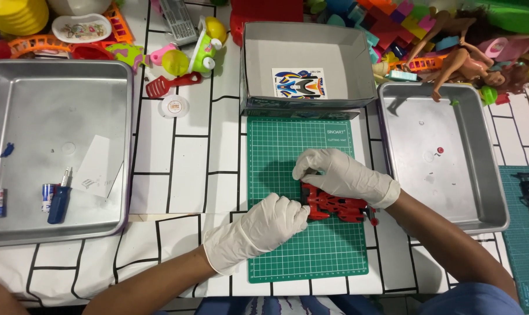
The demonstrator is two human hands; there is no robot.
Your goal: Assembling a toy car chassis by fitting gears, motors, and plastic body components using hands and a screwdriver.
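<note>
A red toy car (334, 205) is held on the green mat (276, 175) by both gloved hands: its front is pinched by the left hand (263, 224), its top gripped by the right hand (340, 174).

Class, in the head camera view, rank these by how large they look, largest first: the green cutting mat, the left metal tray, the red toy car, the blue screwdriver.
1. Left metal tray
2. Green cutting mat
3. Red toy car, partly hidden by the gloved hands, so its full size is unsure
4. Blue screwdriver, which may be close to the car in length
</note>
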